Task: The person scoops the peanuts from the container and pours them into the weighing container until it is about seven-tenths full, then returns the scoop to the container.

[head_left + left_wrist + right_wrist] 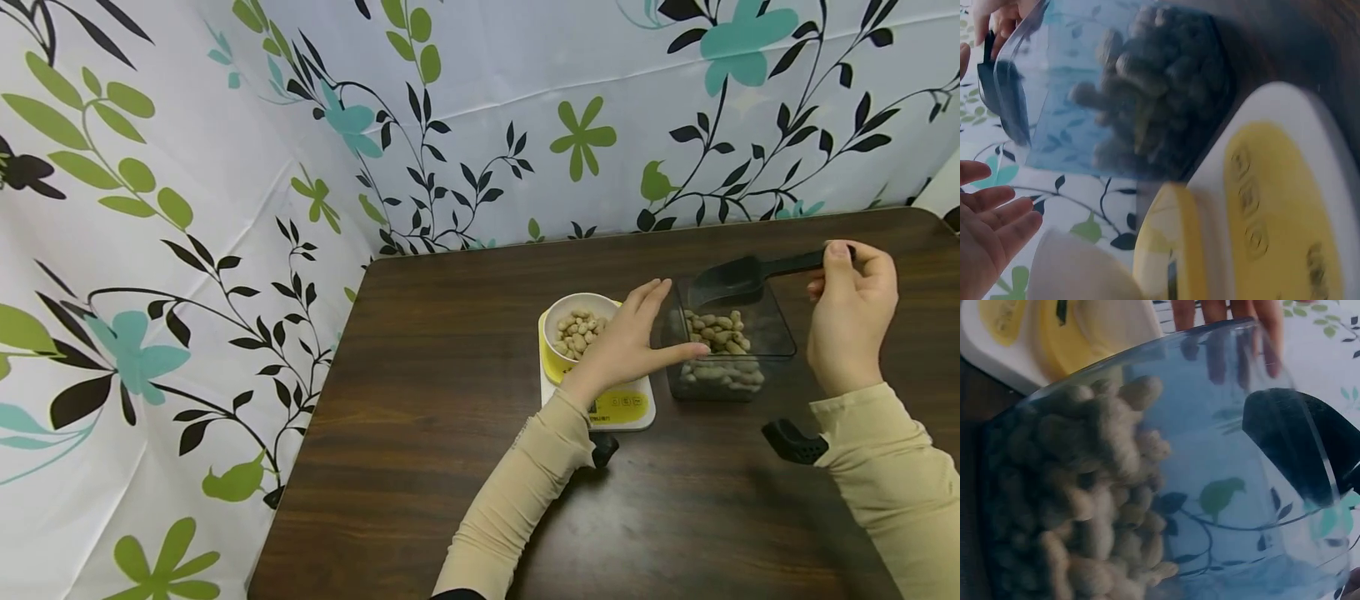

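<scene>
In the head view my right hand (855, 312) pinches the handle of a black scoop (731, 281), whose blade is over the far part of a clear container (783, 333). Peanuts (720, 333) in their shells lie in the container. My left hand (626, 337) reaches between the container and a white bowl (561, 312), fingers extended and thumb spread toward the container's near rim; whether it touches the container I cannot tell. The bowl holds more peanuts (579, 329) and stands on a yellow and white kitchen scale (637, 408). From the right wrist the scoop's blade (1297, 440) looks empty.
A dark wooden table (420, 400) carries everything. Behind it and to its left hangs a white curtain (480, 75) with a leaf and flower print. Black wrist devices (795, 442) stick out at both sleeves.
</scene>
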A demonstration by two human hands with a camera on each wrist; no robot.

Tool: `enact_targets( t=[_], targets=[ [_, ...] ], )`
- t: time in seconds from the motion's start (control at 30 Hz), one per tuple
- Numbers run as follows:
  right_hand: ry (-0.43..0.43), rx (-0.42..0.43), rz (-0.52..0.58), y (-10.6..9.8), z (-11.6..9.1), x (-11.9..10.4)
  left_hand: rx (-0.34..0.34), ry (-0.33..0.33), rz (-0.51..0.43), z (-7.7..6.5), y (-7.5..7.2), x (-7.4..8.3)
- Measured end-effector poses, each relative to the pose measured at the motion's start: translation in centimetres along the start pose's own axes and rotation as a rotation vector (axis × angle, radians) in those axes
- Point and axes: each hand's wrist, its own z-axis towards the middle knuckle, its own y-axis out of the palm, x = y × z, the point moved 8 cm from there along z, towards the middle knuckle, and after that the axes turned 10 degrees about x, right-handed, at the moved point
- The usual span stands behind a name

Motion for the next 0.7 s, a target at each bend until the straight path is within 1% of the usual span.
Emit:
enact_targets(
  t=[0.2, 0.37, 0.43, 0.57, 0.7],
  targets=[
    [0.016, 0.001, -0.089, -1.0, -0.1, 1.4, -0.029, 0.007, 0.015, 0.1, 1.5, 0.3],
    [0.010, -0.035, -0.167, -1.1, -0.4, 2.2, -0.039, 0.007, -0.004, 0.1, 2.0, 0.2],
    [0.011, -0.047, -0.183, -1.2, -0.6, 2.5, -0.044, 0.008, -0.008, 0.0, 2.2, 0.2],
    [0.028, -0.059, -0.187, -1.3, -0.8, 3.1, -0.042, 0.008, -0.019, -0.1, 2.3, 0.2],
    [0.032, -0.048, -0.157, -1.7, -0.9, 3.3, -0.040, 0.009, -0.039, -0.2, 2.5, 0.2]
  ],
)
